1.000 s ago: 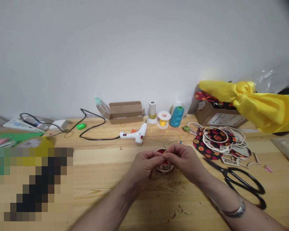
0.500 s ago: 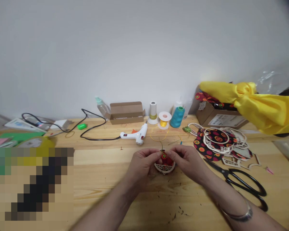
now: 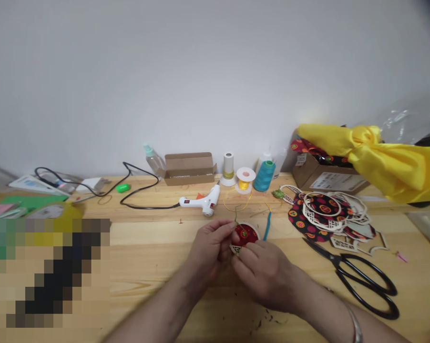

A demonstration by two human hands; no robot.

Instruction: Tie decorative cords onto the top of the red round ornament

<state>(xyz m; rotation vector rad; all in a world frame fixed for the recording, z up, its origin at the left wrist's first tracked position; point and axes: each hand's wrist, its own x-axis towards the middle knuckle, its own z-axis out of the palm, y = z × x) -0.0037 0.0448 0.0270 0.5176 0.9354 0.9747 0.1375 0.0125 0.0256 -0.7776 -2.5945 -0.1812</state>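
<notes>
Fingers (image 3: 225, 231) of left hand (image 3: 208, 247) pinch side of red disc (image 3: 250, 232); right hand (image 3: 268, 274) just dropped from top, now closed on lower edge: work likely shifting there.

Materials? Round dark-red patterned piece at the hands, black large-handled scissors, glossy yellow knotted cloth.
Round dark-red patterned piece: probably printed fabric, given its motifs; its pale, matte openwork rim looks like thin cut wood.
Black large-handled scissors: likely dark metal, judging by the thin tapered blades; smooth handles could be coated metal or plastic.
Glossy yellow knotted cloth: satin-like, with sheen along soft folds.
</notes>
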